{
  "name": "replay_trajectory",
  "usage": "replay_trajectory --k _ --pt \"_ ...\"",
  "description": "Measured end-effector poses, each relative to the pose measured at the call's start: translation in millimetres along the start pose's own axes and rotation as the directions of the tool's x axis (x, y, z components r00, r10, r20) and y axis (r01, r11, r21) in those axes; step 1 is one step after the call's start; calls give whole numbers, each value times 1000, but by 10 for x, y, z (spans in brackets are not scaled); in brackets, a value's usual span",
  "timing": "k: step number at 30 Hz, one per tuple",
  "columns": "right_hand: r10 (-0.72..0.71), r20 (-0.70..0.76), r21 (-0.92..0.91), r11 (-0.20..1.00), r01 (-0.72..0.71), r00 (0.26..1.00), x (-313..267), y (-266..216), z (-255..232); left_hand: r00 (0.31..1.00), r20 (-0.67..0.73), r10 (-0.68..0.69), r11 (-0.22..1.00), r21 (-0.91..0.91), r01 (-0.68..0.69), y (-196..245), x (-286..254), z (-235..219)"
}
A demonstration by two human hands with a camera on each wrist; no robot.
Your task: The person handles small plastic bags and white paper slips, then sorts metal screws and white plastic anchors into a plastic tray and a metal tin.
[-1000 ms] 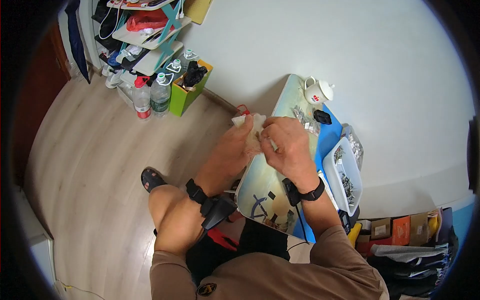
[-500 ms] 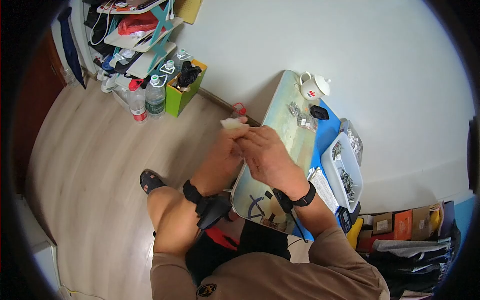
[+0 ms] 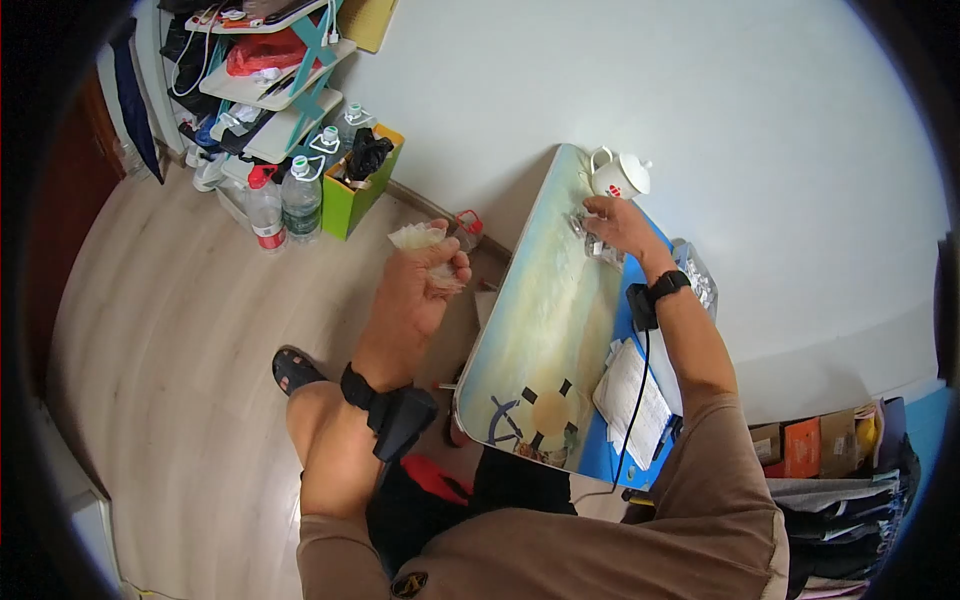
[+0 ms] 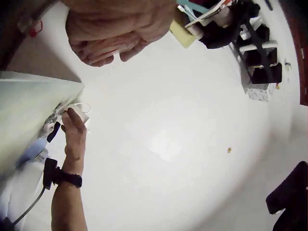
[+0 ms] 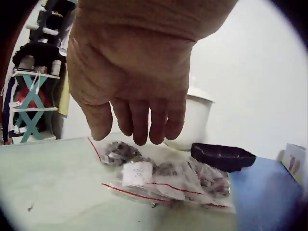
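Note:
My left hand point(image 3: 425, 285) is held off the table's left side, above the floor, its fingers curled round a crumpled clear plastic bag point(image 3: 417, 238). In the left wrist view the same hand point(image 4: 110, 29) shows at the top with its fingers closed on the plastic point(image 4: 108, 48). My right hand point(image 3: 612, 218) reaches to the far end of the table point(image 3: 545, 320). There it hovers with straight fingers point(image 5: 140, 125) just above small zip bags of metal parts point(image 5: 163, 178), which also show in the head view point(image 3: 597, 247). It holds nothing.
A white teapot point(image 3: 617, 175) and a black object point(image 5: 221, 156) stand right behind the zip bags. Papers point(image 3: 628, 392) lie on a blue mat near me. Water bottles point(image 3: 285, 205), a green bin point(image 3: 362, 185) and a shelf point(image 3: 265, 75) stand on the left; boxes point(image 3: 800, 455) sit low on the right.
Both hands worked the plastic bag together over the table. Now my right hand has let go and reached to the zip bags, while my left hand has moved left with the bag.

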State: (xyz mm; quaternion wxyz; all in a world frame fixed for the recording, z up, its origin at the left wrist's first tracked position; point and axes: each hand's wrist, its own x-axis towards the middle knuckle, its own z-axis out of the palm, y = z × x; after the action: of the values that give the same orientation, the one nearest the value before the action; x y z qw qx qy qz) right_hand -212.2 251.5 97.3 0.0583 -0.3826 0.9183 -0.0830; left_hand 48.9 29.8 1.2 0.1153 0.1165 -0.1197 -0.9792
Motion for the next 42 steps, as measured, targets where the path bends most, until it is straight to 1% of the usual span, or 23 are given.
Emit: replay_trajectory --k 4,6,8,12,14,16,18,22,24,25,27,28,29,30,31,32,33,35,37,38,40,41,42 --pt "5 40 6 1000 -5 999 194 126 118 997 53 52 998 18 -53 90 -21 17" --pt "92 188 -37 996 -87 978 267 97 79 997 56 49 999 9 -49 133 -23 33" --pt "102 153 -65 994 -93 983 268 65 102 998 46 47 998 -51 -44 162 -41 93" --pt "128 95 -56 991 -123 987 292 111 154 992 108 67 998 -7 -66 139 0 71" --pt "139 96 -97 987 -130 986 288 63 142 998 31 53 998 -16 -53 140 -14 130" --pt "150 94 -137 981 -136 984 276 20 155 999 17 47 999 -17 -46 130 8 122" --pt "59 120 7 998 -61 991 268 25 189 999 4 40 999 -14 -40 120 21 111" --pt "-20 71 110 994 12 997 207 -111 285 997 50 56 998 -14 -56 125 34 75" --pt "-72 60 -90 993 78 996 140 -258 238 996 64 62 998 -8 -62 141 44 59" --pt "-77 60 -89 993 82 995 96 -333 165 995 78 56 998 -11 -55 152 49 53" --pt "28 155 68 997 -39 988 -2 -411 14 995 88 57 998 -13 -56 145 79 -28" --pt "26 155 212 976 -59 988 -65 -338 -38 963 176 204 924 292 -248 114 112 -119" --pt "24 157 353 932 -79 987 -153 -229 -108 904 299 305 722 547 -424 105 130 -211" --pt "-7 91 363 931 -27 996 -272 -165 -197 904 293 312 716 553 -426 140 126 -218" --pt "-37 24 370 929 25 999 -416 -129 -314 941 216 261 838 434 -332 167 142 -202" --pt "26 21 394 919 -33 999 -582 -138 -461 969 149 196 928 292 -233 178 142 -186" --pt "90 20 416 905 -91 996 -747 -108 -580 969 144 203 926 294 -238 198 96 -131" --pt "228 -47 399 897 -191 972 -1044 137 -701 971 190 147 983 84 -166 243 -21 23" --pt "395 -68 418 845 -334 916 -1296 251 -763 977 167 130 990 33 -137 219 36 2" --pt "391 -64 421 845 -330 918 -1414 442 -751 983 149 110 994 -19 -108 201 57 -14" --pt "427 -99 339 864 -373 899 -1572 862 -593 978 141 153 986 39 -160 153 42 -21" --pt "419 -94 343 865 -366 903 -1621 894 -506 972 138 191 974 93 -205 143 27 -16" --pt "382 -105 251 904 -347 918 -1654 902 -431 971 132 200 972 98 -214 151 20 -2"
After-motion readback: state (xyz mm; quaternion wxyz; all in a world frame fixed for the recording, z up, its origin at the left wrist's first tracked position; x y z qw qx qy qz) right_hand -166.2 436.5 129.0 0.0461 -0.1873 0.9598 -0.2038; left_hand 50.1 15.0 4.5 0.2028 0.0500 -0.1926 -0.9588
